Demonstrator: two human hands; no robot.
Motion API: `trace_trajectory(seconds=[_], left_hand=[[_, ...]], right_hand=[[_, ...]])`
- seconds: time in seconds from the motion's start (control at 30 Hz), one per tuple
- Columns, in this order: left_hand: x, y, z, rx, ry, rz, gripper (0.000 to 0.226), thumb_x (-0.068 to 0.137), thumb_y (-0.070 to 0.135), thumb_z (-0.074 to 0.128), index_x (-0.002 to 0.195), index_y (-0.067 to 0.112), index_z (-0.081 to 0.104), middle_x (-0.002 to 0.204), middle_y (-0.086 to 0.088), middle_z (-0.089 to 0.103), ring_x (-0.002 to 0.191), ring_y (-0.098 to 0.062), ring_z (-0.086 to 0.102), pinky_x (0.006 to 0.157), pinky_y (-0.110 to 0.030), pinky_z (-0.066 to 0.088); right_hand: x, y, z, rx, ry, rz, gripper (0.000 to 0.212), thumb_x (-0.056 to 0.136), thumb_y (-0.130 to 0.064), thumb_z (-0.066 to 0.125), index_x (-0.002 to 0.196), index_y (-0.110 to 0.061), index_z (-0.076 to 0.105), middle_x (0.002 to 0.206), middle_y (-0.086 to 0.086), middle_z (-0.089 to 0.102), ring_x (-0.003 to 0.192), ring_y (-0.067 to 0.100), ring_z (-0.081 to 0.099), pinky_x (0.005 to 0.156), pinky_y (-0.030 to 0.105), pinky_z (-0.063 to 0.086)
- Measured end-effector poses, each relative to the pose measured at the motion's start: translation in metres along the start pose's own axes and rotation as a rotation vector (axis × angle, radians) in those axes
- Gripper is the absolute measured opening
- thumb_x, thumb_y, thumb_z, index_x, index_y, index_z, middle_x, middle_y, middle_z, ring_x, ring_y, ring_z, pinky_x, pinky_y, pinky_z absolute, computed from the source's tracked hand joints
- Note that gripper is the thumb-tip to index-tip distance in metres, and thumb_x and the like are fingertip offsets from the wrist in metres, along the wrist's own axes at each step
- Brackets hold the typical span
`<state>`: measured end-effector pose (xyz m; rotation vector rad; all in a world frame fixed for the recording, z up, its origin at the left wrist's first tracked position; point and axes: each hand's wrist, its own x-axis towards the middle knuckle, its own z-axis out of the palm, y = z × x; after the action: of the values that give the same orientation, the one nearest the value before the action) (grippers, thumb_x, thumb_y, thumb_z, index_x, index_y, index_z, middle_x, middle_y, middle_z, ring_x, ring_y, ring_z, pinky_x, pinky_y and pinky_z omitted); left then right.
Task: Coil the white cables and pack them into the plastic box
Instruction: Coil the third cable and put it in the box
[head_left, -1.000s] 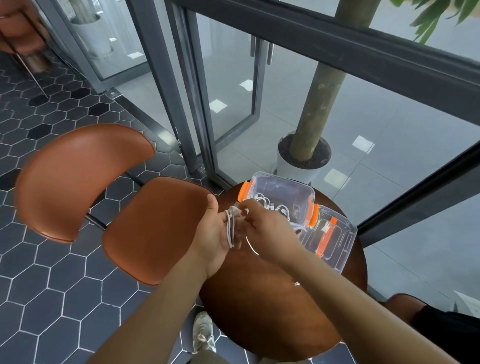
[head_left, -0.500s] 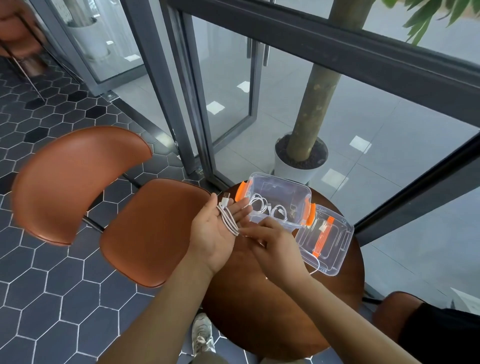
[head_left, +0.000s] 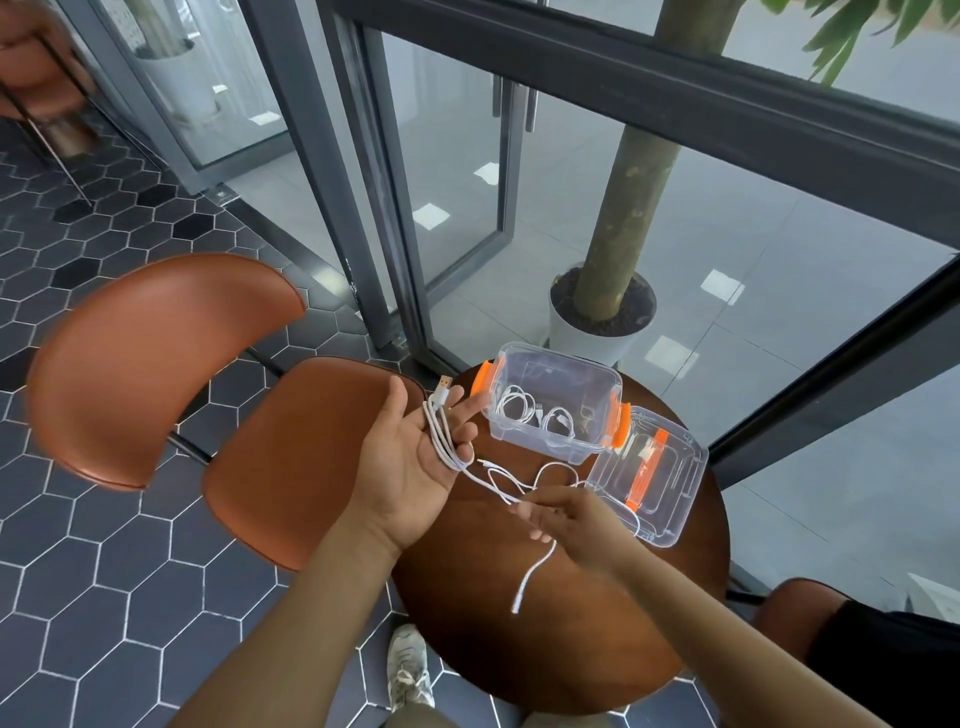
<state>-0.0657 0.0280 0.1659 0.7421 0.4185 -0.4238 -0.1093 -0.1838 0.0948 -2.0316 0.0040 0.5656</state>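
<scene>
- The left hand (head_left: 410, 452) is held open, palm up. The right hand (head_left: 566, 519) is closed in a pinch on the white cable (head_left: 440, 444).
- A round table (head_left: 519, 665) carries the plastic box (head_left: 545, 441) near its far edge. The lid (head_left: 670, 519) is laid just beside the box, to its right.
- The table is bordered by a floor (head_left: 104, 571) of dark hexagonal tiles, a brown chair (head_left: 291, 457) and a dark-framed glass wall (head_left: 675, 98). A potted tree (head_left: 618, 234) is seen behind the glass.
- Several strands of the cable are draped across the left palm. Its metal plug (head_left: 444, 387) projects past the spread fingers.
- The cable is led in loose loops above the table to the right fingertips; its free end hangs below that hand.
- The box is clear and rectangular, with orange latches. Coiled cables (head_left: 519, 408) lie inside it.
</scene>
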Motion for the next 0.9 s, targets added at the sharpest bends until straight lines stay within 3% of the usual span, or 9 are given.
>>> trace_trajectory(seconds=[0.07, 0.17, 0.27, 0.33, 0.43, 0.57, 0.7, 0.8, 0.9], left_hand=[[-0.002, -0.004, -0.001, 0.007, -0.047, -0.034, 0.083, 0.093, 0.069, 0.033, 0.138, 0.001, 0.048, 0.132, -0.022, 0.065, 0.077, -0.018, 0.072, 0.065, -0.025, 0.055], [-0.006, -0.009, 0.001, -0.011, -0.159, -0.109, 0.100, 0.082, 0.078, 0.033, 0.139, -0.003, 0.046, 0.137, -0.026, 0.060, 0.083, -0.022, 0.073, 0.064, -0.026, 0.056], [-0.010, -0.011, 0.002, 0.010, -0.295, -0.205, 0.114, 0.075, 0.085, 0.032, 0.141, -0.007, 0.045, 0.140, -0.032, 0.055, 0.084, -0.028, 0.072, 0.064, -0.029, 0.055], [-0.010, -0.008, 0.001, 0.083, -0.367, -0.259, 0.119, 0.072, 0.089, 0.031, 0.138, -0.008, 0.051, 0.137, -0.034, 0.055, 0.088, -0.032, 0.072, 0.066, -0.030, 0.054], [-0.009, -0.003, -0.003, 0.240, -0.414, -0.333, 0.122, 0.072, 0.091, 0.024, 0.134, -0.009, 0.055, 0.132, -0.037, 0.058, 0.095, -0.038, 0.072, 0.066, -0.032, 0.057], [-0.007, -0.001, -0.007, 0.474, -0.425, -0.407, 0.119, 0.076, 0.088, 0.015, 0.130, -0.010, 0.057, 0.129, -0.038, 0.059, 0.101, -0.042, 0.070, 0.070, -0.038, 0.059], [-0.002, -0.004, -0.007, 0.666, -0.399, -0.425, 0.118, 0.078, 0.086, 0.011, 0.132, -0.009, 0.055, 0.127, -0.031, 0.064, 0.103, -0.040, 0.070, 0.073, -0.037, 0.059], [0.003, -0.007, -0.006, 0.734, -0.318, -0.383, 0.113, 0.077, 0.085, 0.012, 0.134, -0.004, 0.055, 0.124, -0.025, 0.069, 0.112, -0.042, 0.067, 0.079, -0.040, 0.058], [0.007, -0.011, -0.006, 0.689, -0.235, -0.304, 0.107, 0.079, 0.083, 0.013, 0.135, 0.003, 0.057, 0.124, -0.021, 0.070, 0.117, -0.039, 0.066, 0.086, -0.043, 0.055]], right_hand=[[0.009, 0.000, -0.006, -0.060, -0.037, 0.041, 0.016, 0.091, -0.048, 0.067, 0.089, -0.036, 0.077, 0.069, -0.005, 0.071, 0.064, 0.001, 0.064, 0.077, 0.035, 0.056], [0.022, -0.013, -0.010, -0.172, -0.074, 0.082, 0.021, 0.086, -0.049, 0.073, 0.075, -0.031, 0.073, 0.062, -0.005, 0.066, 0.054, 0.003, 0.059, 0.063, 0.023, 0.050], [0.034, -0.029, -0.017, -0.256, -0.096, 0.078, 0.031, 0.085, -0.042, 0.074, 0.065, -0.021, 0.066, 0.056, -0.005, 0.061, 0.052, 0.008, 0.056, 0.065, 0.027, 0.048], [0.044, -0.038, -0.027, -0.315, -0.088, 0.031, 0.024, 0.086, -0.030, 0.072, 0.068, -0.016, 0.066, 0.064, 0.002, 0.067, 0.059, 0.013, 0.060, 0.069, 0.032, 0.052], [0.055, -0.053, -0.045, -0.453, -0.110, -0.061, 0.015, 0.090, -0.022, 0.067, 0.091, -0.010, 0.075, 0.088, 0.006, 0.074, 0.078, 0.021, 0.067, 0.079, 0.037, 0.056], [0.061, -0.081, -0.065, -0.520, -0.146, -0.182, 0.017, 0.092, -0.023, 0.067, 0.098, -0.012, 0.078, 0.093, 0.004, 0.077, 0.083, 0.019, 0.069, 0.080, 0.032, 0.051], [0.058, -0.107, -0.065, -0.567, -0.111, -0.249, 0.018, 0.093, -0.023, 0.066, 0.097, -0.012, 0.079, 0.097, 0.003, 0.078, 0.086, 0.016, 0.069, 0.087, 0.038, 0.055], [0.050, -0.120, -0.056, -0.606, 0.024, -0.299, 0.021, 0.091, -0.018, 0.065, 0.070, -0.021, 0.069, 0.072, -0.002, 0.067, 0.063, 0.012, 0.055, 0.072, 0.036, 0.050], [0.045, -0.115, -0.044, -0.659, 0.159, -0.263, 0.014, 0.089, -0.028, 0.064, 0.081, -0.025, 0.074, 0.078, -0.008, 0.069, 0.068, 0.010, 0.055, 0.059, 0.025, 0.037]])
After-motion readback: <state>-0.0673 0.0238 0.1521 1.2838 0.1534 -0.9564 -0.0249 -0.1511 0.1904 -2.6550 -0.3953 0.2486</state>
